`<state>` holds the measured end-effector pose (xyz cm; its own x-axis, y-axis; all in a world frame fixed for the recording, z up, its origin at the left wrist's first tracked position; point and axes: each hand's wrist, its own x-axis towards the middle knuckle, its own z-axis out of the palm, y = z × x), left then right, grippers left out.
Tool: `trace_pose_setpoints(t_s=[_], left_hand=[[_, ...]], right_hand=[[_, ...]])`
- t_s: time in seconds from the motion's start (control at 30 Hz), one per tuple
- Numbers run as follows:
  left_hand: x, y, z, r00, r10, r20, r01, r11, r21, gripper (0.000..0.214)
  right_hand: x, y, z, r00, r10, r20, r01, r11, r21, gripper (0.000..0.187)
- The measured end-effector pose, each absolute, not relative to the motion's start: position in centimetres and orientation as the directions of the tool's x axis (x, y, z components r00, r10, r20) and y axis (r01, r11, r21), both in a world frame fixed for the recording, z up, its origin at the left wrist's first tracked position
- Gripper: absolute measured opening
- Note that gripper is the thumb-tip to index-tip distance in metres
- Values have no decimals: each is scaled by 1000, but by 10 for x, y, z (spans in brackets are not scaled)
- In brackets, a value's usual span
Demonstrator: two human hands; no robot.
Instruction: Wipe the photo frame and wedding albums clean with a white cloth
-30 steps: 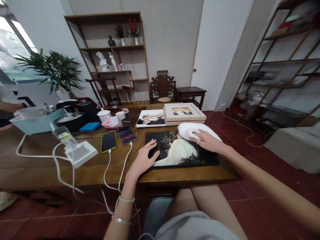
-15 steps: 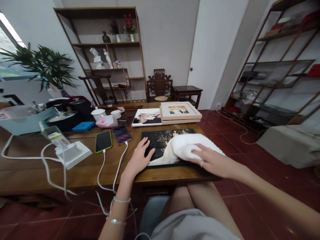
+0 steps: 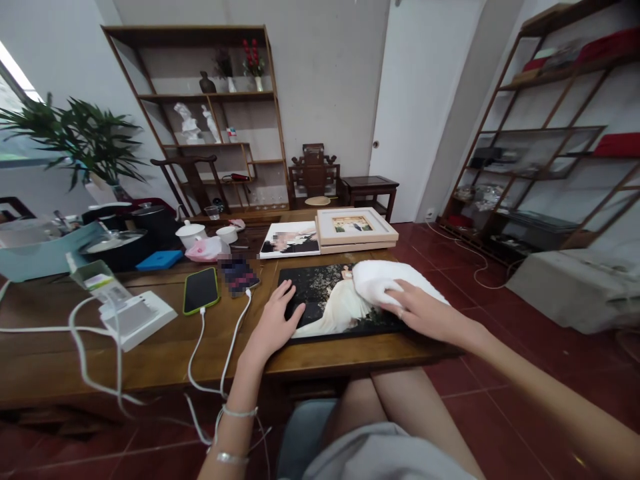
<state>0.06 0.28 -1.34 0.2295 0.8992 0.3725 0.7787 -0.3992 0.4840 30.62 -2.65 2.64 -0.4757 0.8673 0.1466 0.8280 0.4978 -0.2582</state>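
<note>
A dark photo panel [image 3: 311,300] showing a figure in a long white dress lies flat near the table's front edge. My left hand [image 3: 277,317] rests on its left edge, fingers spread and holding nothing. Over the panel's right part lies a white cloth [image 3: 395,277], bunched under my right hand [image 3: 417,308], whose fingers grip it. The cloth covers the panel's right upper corner. Just beyond the panel are a white-edged photo print [image 3: 290,239] and a stack of light wooden picture frames [image 3: 357,229].
Left of the panel, a green-cased phone [image 3: 201,291] and a second phone [image 3: 237,275] have white charging cables attached. A white box [image 3: 140,319], a blue box [image 3: 159,260], a teapot [image 3: 191,235] and a pot [image 3: 117,245] stand farther left on the wooden table [image 3: 165,360].
My right hand has moved the white cloth slightly right and away from me over the panel, uncovering more of the dress. My left hand stays on the panel's edge. The camera view has shifted slightly.
</note>
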Motion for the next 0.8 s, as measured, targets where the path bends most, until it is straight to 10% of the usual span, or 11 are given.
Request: trace_pose_setpoints(t_s=[0.27,0.8], left_hand=[[0,4,-14,245,893,377,788,-410,459,48],[-3,5,-15,255,892,374,794,-414,446,49]], right_hand=[[312,-93,46,-542,840,-8,782,501,-370,36],[312,32,17,-453,863,222,815,502,-288,42]])
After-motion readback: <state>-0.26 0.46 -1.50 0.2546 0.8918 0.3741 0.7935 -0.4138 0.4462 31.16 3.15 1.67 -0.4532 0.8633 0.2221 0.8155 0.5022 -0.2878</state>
